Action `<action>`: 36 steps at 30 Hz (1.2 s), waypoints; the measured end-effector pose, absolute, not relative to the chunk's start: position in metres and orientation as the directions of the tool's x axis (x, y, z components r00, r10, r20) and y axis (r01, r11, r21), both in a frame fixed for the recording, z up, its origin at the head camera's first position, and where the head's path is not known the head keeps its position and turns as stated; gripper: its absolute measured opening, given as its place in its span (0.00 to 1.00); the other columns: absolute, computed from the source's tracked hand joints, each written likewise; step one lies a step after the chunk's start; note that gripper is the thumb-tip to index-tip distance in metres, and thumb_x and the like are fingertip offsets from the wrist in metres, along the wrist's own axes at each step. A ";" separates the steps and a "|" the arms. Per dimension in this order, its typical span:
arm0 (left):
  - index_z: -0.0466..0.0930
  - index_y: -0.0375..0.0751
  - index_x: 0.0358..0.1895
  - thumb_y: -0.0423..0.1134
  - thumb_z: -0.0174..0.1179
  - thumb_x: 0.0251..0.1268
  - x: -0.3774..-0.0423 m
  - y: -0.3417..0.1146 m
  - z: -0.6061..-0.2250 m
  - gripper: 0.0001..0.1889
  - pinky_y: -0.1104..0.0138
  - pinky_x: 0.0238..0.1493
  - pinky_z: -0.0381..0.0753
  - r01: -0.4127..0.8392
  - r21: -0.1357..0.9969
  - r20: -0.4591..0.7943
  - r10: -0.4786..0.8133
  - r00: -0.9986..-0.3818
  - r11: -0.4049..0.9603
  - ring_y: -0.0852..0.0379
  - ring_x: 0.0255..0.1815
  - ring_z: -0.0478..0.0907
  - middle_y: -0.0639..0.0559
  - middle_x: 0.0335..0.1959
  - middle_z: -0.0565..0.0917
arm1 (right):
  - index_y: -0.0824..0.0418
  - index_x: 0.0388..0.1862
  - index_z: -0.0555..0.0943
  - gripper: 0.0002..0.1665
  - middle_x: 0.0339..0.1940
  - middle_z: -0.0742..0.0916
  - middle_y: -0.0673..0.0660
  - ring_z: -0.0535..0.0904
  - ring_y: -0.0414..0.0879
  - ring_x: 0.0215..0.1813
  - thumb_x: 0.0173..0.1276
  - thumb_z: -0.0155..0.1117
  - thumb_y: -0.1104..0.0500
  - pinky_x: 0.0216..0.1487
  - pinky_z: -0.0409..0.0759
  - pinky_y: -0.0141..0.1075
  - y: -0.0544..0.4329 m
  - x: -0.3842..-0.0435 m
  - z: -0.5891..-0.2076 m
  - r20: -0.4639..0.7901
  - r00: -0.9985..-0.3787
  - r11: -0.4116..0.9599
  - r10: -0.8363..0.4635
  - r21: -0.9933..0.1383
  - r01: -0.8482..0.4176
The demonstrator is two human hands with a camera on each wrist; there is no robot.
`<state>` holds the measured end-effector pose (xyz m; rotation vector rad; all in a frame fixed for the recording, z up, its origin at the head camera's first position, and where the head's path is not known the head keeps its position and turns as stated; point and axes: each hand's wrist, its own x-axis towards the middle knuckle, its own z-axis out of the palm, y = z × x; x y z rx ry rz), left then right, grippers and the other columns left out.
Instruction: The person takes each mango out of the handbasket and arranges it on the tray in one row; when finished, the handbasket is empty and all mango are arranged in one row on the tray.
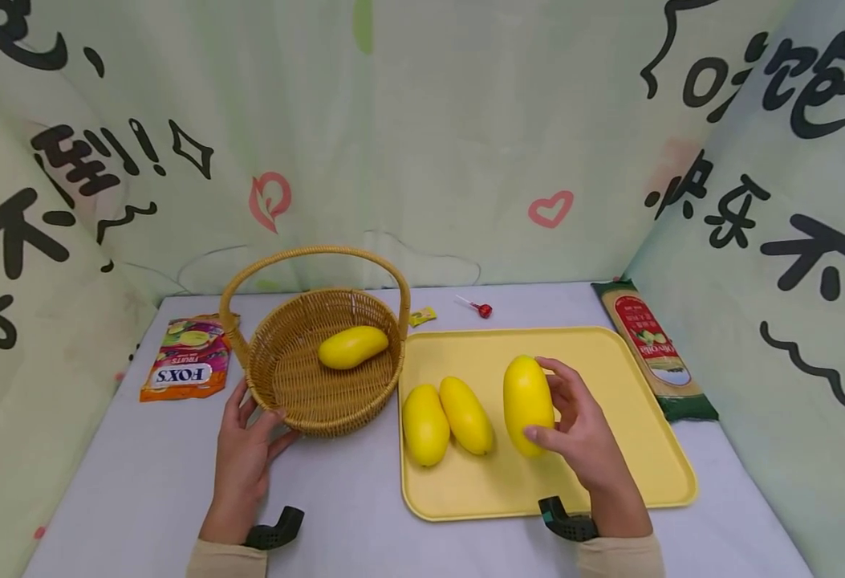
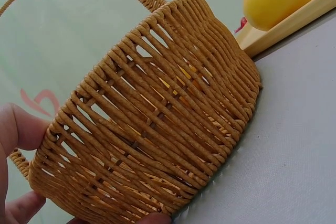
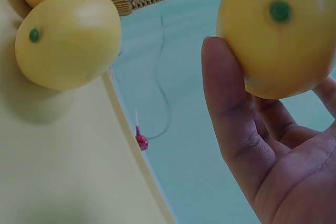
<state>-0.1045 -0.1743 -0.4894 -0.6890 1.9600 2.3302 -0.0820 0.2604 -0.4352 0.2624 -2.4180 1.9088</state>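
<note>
My right hand holds a yellow mango above the tray, thumb on one side and fingers on the other. In the right wrist view, the green stem end of this held mango faces the camera. Two more mangoes lie side by side on the left part of the yellow tray. At the left, my left hand grips the near-left side of a wicker basket. One mango lies inside that basket. The left wrist view shows fingertips against the woven wall.
Left of the basket lies a FOX'S candy bag. Behind the tray are a red lollipop and a small yellow wrapped candy. A green and brown packet lies along the tray's right edge. Printed cloth encloses the table.
</note>
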 end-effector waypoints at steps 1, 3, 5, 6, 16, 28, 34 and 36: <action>0.44 0.69 0.87 0.33 0.56 0.78 -0.104 -0.174 -0.489 0.45 0.50 0.59 0.87 -0.294 0.932 -0.344 -0.263 -0.901 -0.212 0.44 0.74 0.72 0.50 0.87 0.55 | 0.56 0.82 0.63 0.54 0.64 0.76 0.55 0.80 0.38 0.59 0.58 0.73 0.74 0.54 0.89 0.30 0.260 -0.082 -0.436 0.135 -0.986 0.235 -0.094 -0.960 -0.154; 0.44 0.70 0.87 0.33 0.56 0.78 -0.104 -0.174 -0.489 0.45 0.49 0.60 0.86 -0.297 0.931 -0.347 -0.263 -0.900 -0.212 0.43 0.75 0.72 0.51 0.87 0.54 | 0.55 0.82 0.63 0.53 0.64 0.76 0.56 0.80 0.38 0.59 0.59 0.73 0.73 0.54 0.88 0.29 0.260 -0.082 -0.437 0.112 -0.991 0.256 -0.075 -0.958 -0.128; 0.44 0.71 0.87 0.33 0.56 0.78 -0.104 -0.174 -0.489 0.45 0.47 0.61 0.86 -0.300 0.930 -0.351 -0.262 -0.899 -0.214 0.43 0.75 0.72 0.51 0.87 0.54 | 0.53 0.82 0.64 0.52 0.64 0.75 0.59 0.79 0.38 0.59 0.61 0.73 0.71 0.54 0.87 0.28 0.260 -0.083 -0.439 0.079 -0.995 0.268 -0.056 -0.959 -0.091; 0.44 0.70 0.87 0.33 0.56 0.78 -0.104 -0.174 -0.490 0.45 0.47 0.61 0.85 -0.302 0.929 -0.353 -0.262 -0.898 -0.215 0.43 0.75 0.72 0.51 0.87 0.54 | 0.53 0.83 0.64 0.51 0.64 0.75 0.60 0.79 0.39 0.59 0.62 0.72 0.70 0.54 0.87 0.28 0.260 -0.084 -0.440 0.059 -0.997 0.272 -0.047 -0.960 -0.069; 0.44 0.70 0.87 0.33 0.56 0.78 -0.104 -0.175 -0.490 0.45 0.48 0.60 0.86 -0.303 0.929 -0.354 -0.263 -0.898 -0.215 0.43 0.75 0.72 0.50 0.87 0.54 | 0.47 0.84 0.64 0.48 0.67 0.77 0.64 0.78 0.55 0.60 0.68 0.70 0.62 0.53 0.84 0.27 0.259 -0.094 -0.447 -0.109 -0.994 0.325 0.003 -0.940 0.105; 0.44 0.70 0.87 0.33 0.56 0.78 -0.105 -0.175 -0.489 0.45 0.49 0.59 0.86 -0.301 0.929 -0.352 -0.265 -0.897 -0.216 0.43 0.75 0.72 0.50 0.87 0.55 | 0.43 0.83 0.65 0.50 0.68 0.76 0.63 0.73 0.56 0.57 0.64 0.75 0.52 0.48 0.80 0.35 0.252 -0.105 -0.457 -0.232 -0.969 0.501 0.087 -0.831 0.244; 0.44 0.70 0.87 0.33 0.56 0.77 -0.105 -0.175 -0.489 0.45 0.49 0.58 0.87 -0.301 0.929 -0.352 -0.266 -0.897 -0.215 0.44 0.75 0.72 0.50 0.86 0.55 | 0.45 0.83 0.65 0.51 0.69 0.76 0.64 0.74 0.58 0.58 0.63 0.76 0.50 0.48 0.80 0.36 0.249 -0.106 -0.462 -0.237 -0.966 0.569 0.099 -0.783 0.251; 0.44 0.70 0.87 0.32 0.56 0.77 -0.105 -0.175 -0.489 0.45 0.49 0.59 0.87 -0.302 0.928 -0.353 -0.266 -0.897 -0.217 0.44 0.75 0.72 0.50 0.86 0.55 | 0.46 0.83 0.65 0.50 0.68 0.77 0.64 0.75 0.59 0.58 0.63 0.75 0.50 0.48 0.80 0.37 0.249 -0.106 -0.465 -0.225 -0.970 0.597 0.095 -0.767 0.237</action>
